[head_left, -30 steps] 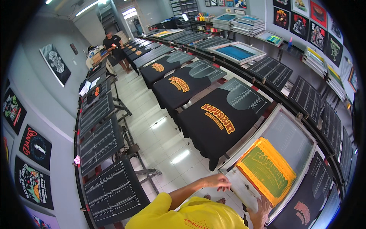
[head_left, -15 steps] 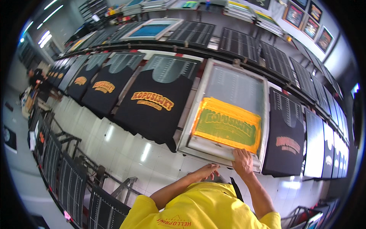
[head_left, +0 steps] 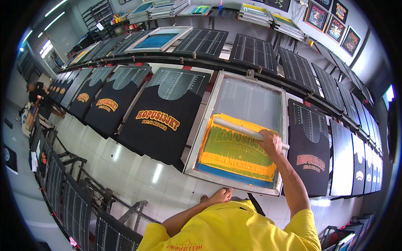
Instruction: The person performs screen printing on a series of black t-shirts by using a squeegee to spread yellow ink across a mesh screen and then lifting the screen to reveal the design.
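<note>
My right hand (head_left: 271,143) is closed around the pale squeegee (head_left: 238,129), which lies slantwise across the silkscreen frame (head_left: 191,171). Yellow-orange ink (head_left: 234,163) coats the lower half of the mesh, with a greenish lettered area showing through it. A strip of blue mesh borders the ink on the near side. By the frame's near edge, my left hand (head_left: 222,195) has its fingers curled in; whatever they hold, if anything, is hidden. To the left lies a black T-shirt (head_left: 146,138) with orange lettering, stretched on a board. Another black T-shirt (head_left: 310,167), its print duller and redder, is to the right.
More shirts on boards (head_left: 109,106) run left along the table. Across the rail stand dark gridded boards (head_left: 255,52) and a blue screen (head_left: 161,38). Stacked screens (head_left: 255,14) sit at the back. Dark racks (head_left: 75,201) stand lower left. Another person (head_left: 38,94) is far left.
My right hand has pushed the squeegee away from the near edge, up over the inked area, and the blue strip now shows. My left hand's fingers have curled in.
</note>
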The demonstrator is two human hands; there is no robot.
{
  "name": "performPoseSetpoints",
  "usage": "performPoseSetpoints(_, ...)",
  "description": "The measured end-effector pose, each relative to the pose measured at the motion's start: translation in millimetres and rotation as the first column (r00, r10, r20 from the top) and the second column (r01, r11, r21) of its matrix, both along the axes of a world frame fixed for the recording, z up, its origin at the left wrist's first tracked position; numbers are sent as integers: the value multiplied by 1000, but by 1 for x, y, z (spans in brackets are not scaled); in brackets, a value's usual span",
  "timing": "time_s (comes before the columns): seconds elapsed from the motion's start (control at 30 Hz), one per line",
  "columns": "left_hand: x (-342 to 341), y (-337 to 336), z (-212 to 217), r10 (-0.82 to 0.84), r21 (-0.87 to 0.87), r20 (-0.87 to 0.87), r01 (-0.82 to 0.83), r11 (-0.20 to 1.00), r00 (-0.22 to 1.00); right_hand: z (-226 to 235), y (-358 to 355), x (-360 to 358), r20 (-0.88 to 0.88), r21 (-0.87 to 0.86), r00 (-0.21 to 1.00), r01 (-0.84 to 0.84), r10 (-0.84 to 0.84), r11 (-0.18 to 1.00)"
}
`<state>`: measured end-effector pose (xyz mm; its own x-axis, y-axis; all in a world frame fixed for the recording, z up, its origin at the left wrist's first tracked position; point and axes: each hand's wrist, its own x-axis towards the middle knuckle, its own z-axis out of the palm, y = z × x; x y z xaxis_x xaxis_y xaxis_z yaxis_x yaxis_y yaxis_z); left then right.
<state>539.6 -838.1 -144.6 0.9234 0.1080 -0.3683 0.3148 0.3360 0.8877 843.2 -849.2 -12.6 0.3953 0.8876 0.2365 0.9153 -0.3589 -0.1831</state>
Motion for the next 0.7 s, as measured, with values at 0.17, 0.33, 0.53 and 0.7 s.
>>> performPoseSetpoints(0.17,1,0,2,34,-12,-49,-34,999,998,-1,28,33,-9,-22,1000,-24,24,999)
performPoseSetpoints(0.33,3,2,19,38,46,-144,-32,998,989,-7,28,33,-60,-40,998,10,-12,999)
performPoseSetpoints(0.53,1,1,8,43,67,-260,-27,997,965,-4,-10,-24,-89,-89,995,-60,52,994)
performPoseSetpoints(0.7,1,7,-10,-51,31,-216,59,998,975,-8,-57,-81,-19,-47,992,-128,128,991)
